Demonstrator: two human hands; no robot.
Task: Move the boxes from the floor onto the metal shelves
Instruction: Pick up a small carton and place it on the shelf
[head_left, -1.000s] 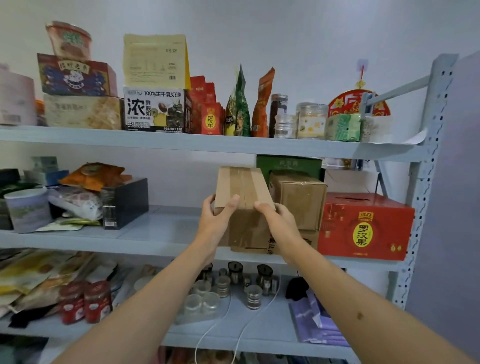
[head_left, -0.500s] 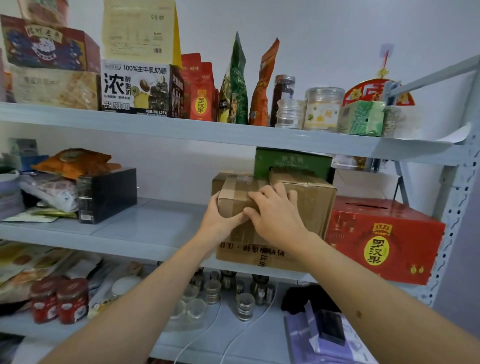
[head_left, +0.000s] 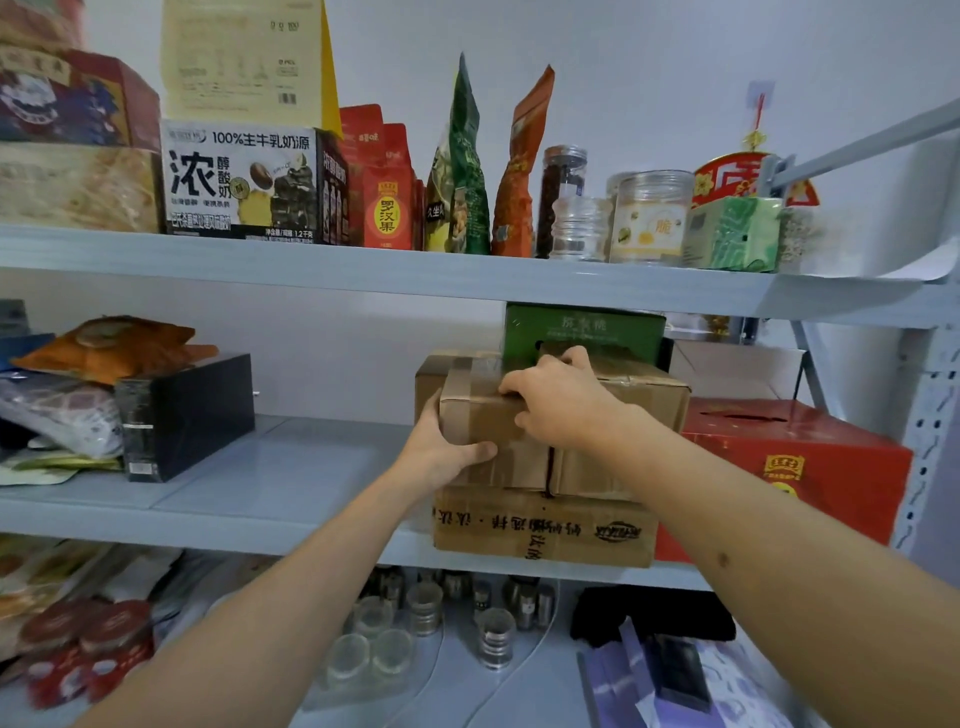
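A small taped cardboard box (head_left: 470, 415) lies on a flat printed cardboard box (head_left: 540, 525) on the middle metal shelf (head_left: 270, 493). It sits against a second brown box (head_left: 644, 395) to its right. My left hand (head_left: 447, 447) grips its near left corner, thumb across the front face. My right hand (head_left: 561, 400) rests on top with fingers curled over the box's upper edge. A green box (head_left: 582, 327) stands behind.
A black box (head_left: 187, 410) and snack bags sit at the shelf's left, a red carton (head_left: 810, 467) at its right. The top shelf (head_left: 415, 270) is packed with cartons, pouches and jars. Small jars (head_left: 426, 608) stand on the lower shelf.
The small box went from tilted in the air in front of the shelf down onto the flat box, pushed back beside the brown box. My right hand moved onto its top.
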